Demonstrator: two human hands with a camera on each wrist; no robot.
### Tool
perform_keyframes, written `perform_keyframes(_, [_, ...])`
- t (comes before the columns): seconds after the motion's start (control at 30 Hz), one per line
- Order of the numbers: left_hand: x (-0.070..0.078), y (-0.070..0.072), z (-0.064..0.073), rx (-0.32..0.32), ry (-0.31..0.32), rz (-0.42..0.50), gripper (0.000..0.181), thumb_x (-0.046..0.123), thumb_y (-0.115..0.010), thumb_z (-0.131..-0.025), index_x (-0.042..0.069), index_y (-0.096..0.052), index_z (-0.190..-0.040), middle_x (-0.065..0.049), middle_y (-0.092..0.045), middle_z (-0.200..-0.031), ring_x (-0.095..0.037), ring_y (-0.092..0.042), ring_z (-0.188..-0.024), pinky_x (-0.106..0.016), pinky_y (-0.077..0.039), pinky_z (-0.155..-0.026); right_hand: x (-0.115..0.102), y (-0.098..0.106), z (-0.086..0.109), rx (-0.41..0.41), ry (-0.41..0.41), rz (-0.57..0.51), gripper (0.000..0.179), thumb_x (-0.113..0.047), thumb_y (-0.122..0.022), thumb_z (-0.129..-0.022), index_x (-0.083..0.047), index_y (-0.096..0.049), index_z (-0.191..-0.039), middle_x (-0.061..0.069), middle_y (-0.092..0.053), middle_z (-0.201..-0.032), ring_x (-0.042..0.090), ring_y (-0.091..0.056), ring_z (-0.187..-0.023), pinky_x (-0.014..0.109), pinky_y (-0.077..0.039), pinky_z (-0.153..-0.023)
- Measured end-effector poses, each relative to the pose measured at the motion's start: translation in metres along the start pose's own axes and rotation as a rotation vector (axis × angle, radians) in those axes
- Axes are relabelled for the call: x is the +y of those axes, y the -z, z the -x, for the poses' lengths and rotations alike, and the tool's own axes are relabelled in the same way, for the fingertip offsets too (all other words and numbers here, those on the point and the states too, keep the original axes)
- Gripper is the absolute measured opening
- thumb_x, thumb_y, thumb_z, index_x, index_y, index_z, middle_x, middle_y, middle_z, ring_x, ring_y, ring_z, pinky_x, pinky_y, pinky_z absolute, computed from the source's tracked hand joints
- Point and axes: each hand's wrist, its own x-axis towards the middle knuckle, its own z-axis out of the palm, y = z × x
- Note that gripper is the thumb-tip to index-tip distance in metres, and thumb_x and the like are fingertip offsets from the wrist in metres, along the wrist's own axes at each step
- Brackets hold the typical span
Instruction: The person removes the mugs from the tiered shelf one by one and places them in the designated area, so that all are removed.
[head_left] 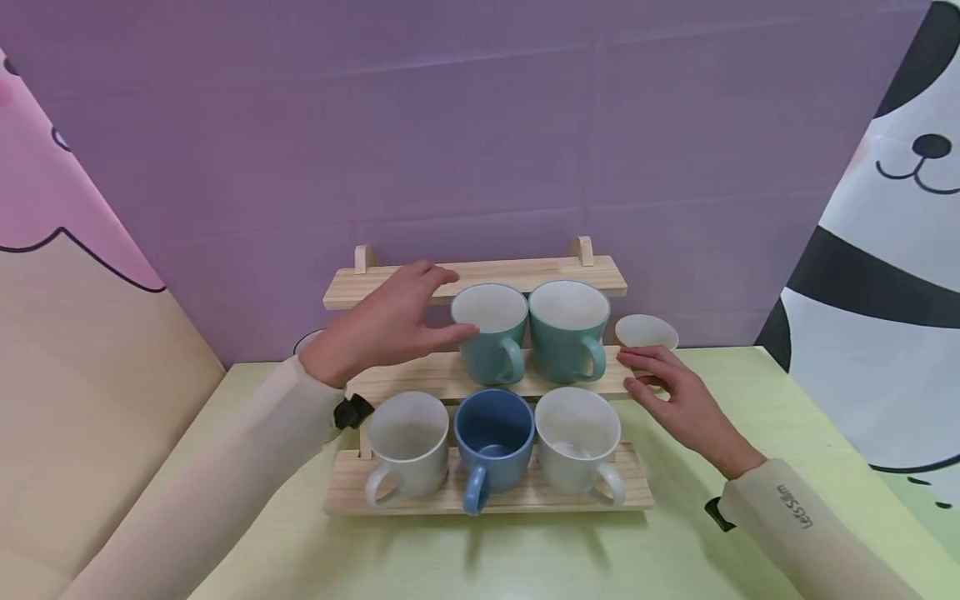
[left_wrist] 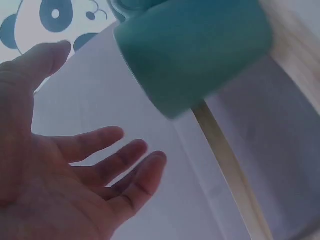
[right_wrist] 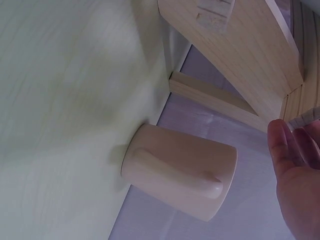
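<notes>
1. Behind the left hand's wrist, just a sliver of a dark-edged rim [head_left: 306, 340] shows; the rest is hidden, so what it belongs to cannot be made out.
2. Beyond the right hand [head_left: 682, 408], a back white mug [head_left: 647, 331] is partly covered by that hand in the head view; the right wrist view shows it whole, standing on the table [head_left: 420, 558], handle included.
3. The left wrist view cuts off the top of the left teal mug [head_left: 487, 346] and blurs its edges.
4. The left hand [head_left: 393, 321] is spread wide, thumb apart from fingers, holding nothing; the left teal mug is just to its right.
5. The right hand's fingers are loosely bent, tips resting at the near end of the middle board [head_left: 420, 375], with nothing gripped.
6. The right sleeve [head_left: 802, 525] reads "LetsSlim"; no other lettering is legible.
7. Boards: three, the top board [head_left: 517, 271] rising behind the left hand, the lower board [head_left: 352, 483] below both hands.
8. Teal mugs: two, between the hands on the middle board, the right teal mug [head_left: 566, 342] nearer the right hand.
9. Lower-board mugs: three, below the hands: left white mug [head_left: 408, 442], blue mug [head_left: 495, 442], right white mug [head_left: 577, 442].
</notes>
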Motion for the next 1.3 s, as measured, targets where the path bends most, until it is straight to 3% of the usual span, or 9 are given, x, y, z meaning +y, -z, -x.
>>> perform_keyframes(0.2, [0.018, -0.007, -0.031, -0.104, 0.048, -0.046, 0.084, 0.066, -0.058, -0.08, 0.007, -0.044, -0.139, -0.009, -0.043, -0.135, -0.021, -0.041, -0.12, -0.038, -0.04, -0.095, 0.0, 0.0, 0.0, -0.004, -0.005, 0.002, 0.037, -0.013, -0.061, -0.093, -0.002, -0.057, -0.128, 0.006, -0.05, -0.129, 0.022, -0.052, -0.11, 0.013, -0.041, -0.087])
perform_keyframes(0.37, [0.023, -0.013, -0.043, -0.14, 0.061, -0.055, 0.078, 0.067, -0.059, -0.078, 0.007, -0.053, -0.127, -0.005, -0.049, -0.118, -0.017, -0.044, -0.102, -0.035, -0.047, -0.078, 0.0, 0.0, -0.001, -0.005, -0.006, 0.001, 0.037, -0.011, -0.062, -0.093, 0.0, -0.057, -0.128, 0.007, -0.05, -0.129, 0.021, -0.052, -0.11, 0.012, -0.041, -0.087])
perform_keyframes(0.6, [0.023, -0.02, -0.051, -0.113, 0.082, -0.081, 0.058, 0.06, -0.06, -0.076, 0.007, -0.059, -0.1, -0.003, -0.048, -0.097, -0.018, -0.041, -0.091, -0.033, -0.043, -0.072, 0.001, -0.001, -0.002, -0.004, -0.007, -0.007, 0.037, -0.012, -0.062, -0.093, 0.0, -0.057, -0.128, 0.004, -0.05, -0.129, 0.028, -0.053, -0.109, 0.013, -0.041, -0.087])
perform_keyframes(0.73, [0.022, -0.026, -0.052, -0.072, 0.087, -0.08, 0.049, 0.056, -0.061, -0.074, 0.01, -0.058, -0.092, -0.002, -0.048, -0.092, -0.018, -0.04, -0.091, -0.033, -0.041, -0.071, -0.001, 0.0, -0.001, 0.002, -0.002, -0.015, 0.037, -0.012, -0.062, -0.093, 0.001, -0.057, -0.127, 0.006, -0.05, -0.128, 0.028, -0.053, -0.109, 0.012, -0.041, -0.087])
perform_keyframes(0.83, [0.017, -0.025, -0.048, -0.026, 0.088, -0.064, 0.047, 0.054, -0.062, -0.071, 0.011, -0.059, -0.092, -0.001, -0.049, -0.094, -0.017, -0.04, -0.092, -0.033, -0.041, -0.069, -0.003, 0.0, 0.0, 0.005, 0.001, -0.017, 0.036, -0.011, -0.062, -0.093, 0.0, -0.057, -0.127, 0.007, -0.05, -0.128, 0.025, -0.053, -0.109, 0.012, -0.04, -0.087])
perform_keyframes(0.93, [0.01, -0.018, -0.038, 0.023, 0.109, -0.027, 0.053, 0.053, -0.064, -0.069, 0.01, -0.061, -0.101, 0.0, -0.049, -0.103, -0.016, -0.041, -0.094, -0.032, -0.043, -0.068, -0.004, 0.0, 0.001, 0.0, 0.002, -0.018, 0.037, -0.011, -0.062, -0.093, 0.0, -0.057, -0.127, 0.008, -0.05, -0.129, 0.023, -0.052, -0.109, 0.012, -0.04, -0.087])
perform_keyframes(1.07, [0.002, 0.001, -0.024, 0.069, 0.146, 0.001, 0.067, 0.053, -0.067, -0.069, 0.008, -0.059, -0.119, -0.003, -0.048, -0.115, -0.017, -0.042, -0.097, -0.033, -0.046, -0.067, -0.002, 0.0, 0.002, 0.002, 0.0, -0.008, 0.037, -0.013, -0.062, -0.093, 0.0, -0.057, -0.127, 0.007, -0.05, -0.129, 0.018, -0.051, -0.11, 0.012, -0.04, -0.087])
perform_keyframes(1.3, [-0.017, 0.033, 0.014, 0.121, 0.153, 0.023, 0.069, 0.045, -0.072, -0.071, 0.005, -0.056, -0.125, -0.008, -0.047, -0.114, -0.025, -0.045, -0.095, -0.039, -0.047, -0.066, 0.003, 0.003, 0.003, 0.022, 0.004, 0.006, 0.037, -0.012, -0.062, -0.093, 0.0, -0.058, -0.127, 0.006, -0.05, -0.129, 0.006, -0.05, -0.11, 0.01, -0.04, -0.087])
